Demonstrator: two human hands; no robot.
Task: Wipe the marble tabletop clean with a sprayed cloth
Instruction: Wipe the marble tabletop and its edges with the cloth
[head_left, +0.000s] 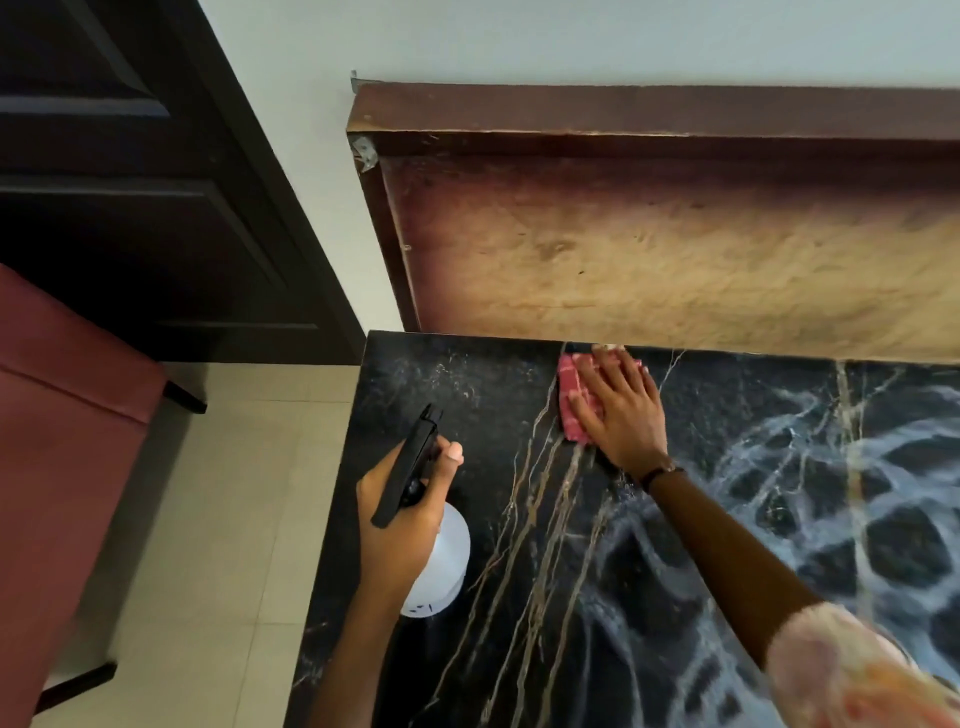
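The black marble tabletop (519, 623) with gold and white veins fills the lower right. A red checked cloth (571, 387) lies flat near the table's far edge. My right hand (618, 410) presses down on it with fingers spread, covering most of it. My left hand (405, 509) holds a spray bottle (441, 561) above the table's left edge. The bottle has a white translucent body and a black trigger head pointing away from me.
A brown wooden panel (675, 234) stands against the wall right behind the table's far edge. A red upholstered chair (62, 441) sits on the tiled floor at the left. A dark wooden door (130, 182) is at the far left.
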